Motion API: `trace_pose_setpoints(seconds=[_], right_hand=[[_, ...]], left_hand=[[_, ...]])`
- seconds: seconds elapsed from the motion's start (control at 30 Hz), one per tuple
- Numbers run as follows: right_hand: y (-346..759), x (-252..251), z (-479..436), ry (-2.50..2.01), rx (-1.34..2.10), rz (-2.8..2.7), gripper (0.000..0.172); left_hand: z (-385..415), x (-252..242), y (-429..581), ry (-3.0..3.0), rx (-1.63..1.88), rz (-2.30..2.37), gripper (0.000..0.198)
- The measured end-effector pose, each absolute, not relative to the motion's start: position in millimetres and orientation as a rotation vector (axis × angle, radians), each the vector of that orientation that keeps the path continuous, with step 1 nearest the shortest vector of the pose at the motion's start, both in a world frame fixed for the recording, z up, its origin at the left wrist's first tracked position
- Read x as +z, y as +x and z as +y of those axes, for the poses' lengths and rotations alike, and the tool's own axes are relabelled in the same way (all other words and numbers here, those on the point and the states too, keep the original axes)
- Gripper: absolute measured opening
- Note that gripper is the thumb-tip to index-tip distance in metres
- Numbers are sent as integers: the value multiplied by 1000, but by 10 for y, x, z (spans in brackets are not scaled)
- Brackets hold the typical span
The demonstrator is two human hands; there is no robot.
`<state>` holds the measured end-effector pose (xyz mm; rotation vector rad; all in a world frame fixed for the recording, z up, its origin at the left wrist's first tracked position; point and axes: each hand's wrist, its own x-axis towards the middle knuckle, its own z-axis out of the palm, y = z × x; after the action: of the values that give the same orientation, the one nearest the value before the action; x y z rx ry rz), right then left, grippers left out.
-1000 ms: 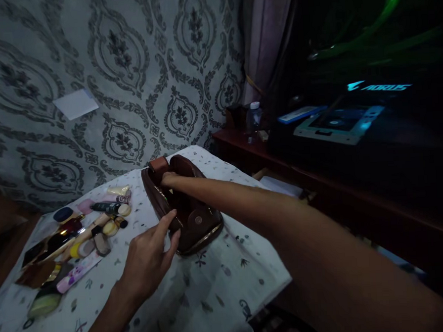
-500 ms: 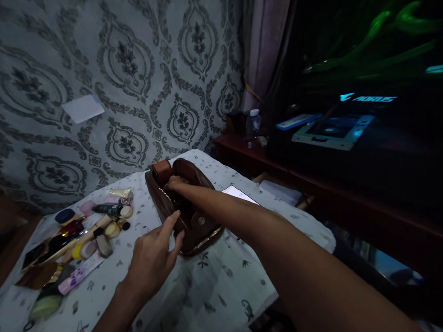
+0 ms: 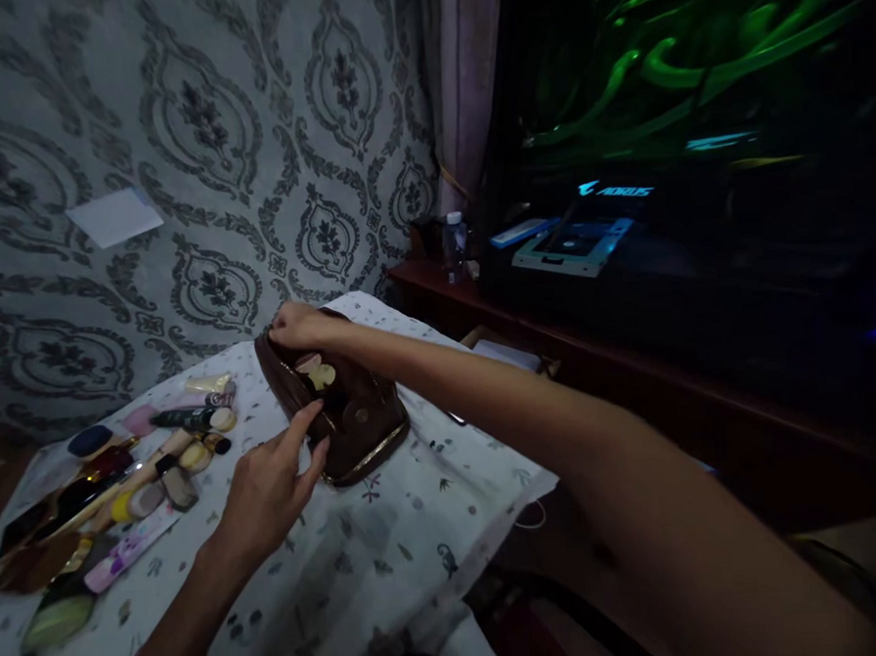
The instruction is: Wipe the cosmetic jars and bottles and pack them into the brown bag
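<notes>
A brown zippered bag (image 3: pixel 374 434) lies unzipped on the cloth-covered table. Inside its opening show a pale yellow item (image 3: pixel 323 376) and a pinkish one beside it, both too dim to name. My right hand (image 3: pixel 300 327) reaches across the bag, its fingers curled over the far rim and partly hidden. At the near left side, my left hand (image 3: pixel 266 486) has index finger and thumb apart, the tips against the bag's edge. Left of the bag lies a heap of cosmetics: a dark green tube (image 3: pixel 182 419), a pink patterned tube (image 3: pixel 131 552) and several small bottles.
A printed white cloth (image 3: pixel 412 535) covers the table. Behind stands a patterned wall with a white paper (image 3: pixel 115 218) on it. On the right, a dark red desk (image 3: pixel 425 282) carries a clear bottle (image 3: pixel 455 244) before a dark glossy panel with green light.
My right hand has come up out of the bag to its far rim, and pale items now show inside. My left hand stays at the bag's edge. The view has turned right.
</notes>
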<state>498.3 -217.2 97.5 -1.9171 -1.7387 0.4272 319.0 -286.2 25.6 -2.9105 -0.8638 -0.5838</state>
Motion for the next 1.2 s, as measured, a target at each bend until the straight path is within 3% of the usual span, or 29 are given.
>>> trace_pose_setpoints(seconds=[0.13,0.23,0.53,0.67,0.9,1.2], right_hand=[[5281,1255,-2586,-1345,534,-1547,19],[5412,1246,-3007,-1226,499,-1408,17],[4570,145,-3784,-1013,265,-1847,18],[4221,-246,-3710,-1110,352,-2018,17],[3959,-427,-3414,-1266,552,-2051,23],[3668,-520,-2933,-1318,813,-1810,21]], left_hand=[[-2853,230,3124,-2944,-569,-873,46],[-2859,181,3054,-3016,-630,-872,53],[-2838,-106,2626,-2953,-823,-1081,43],[-2721,-415,2283,-2930,-713,-1067,43],[-2631,-972,1813,-2806,-480,-846,47],[-2644,-937,1834,-2755,-651,-826,27]])
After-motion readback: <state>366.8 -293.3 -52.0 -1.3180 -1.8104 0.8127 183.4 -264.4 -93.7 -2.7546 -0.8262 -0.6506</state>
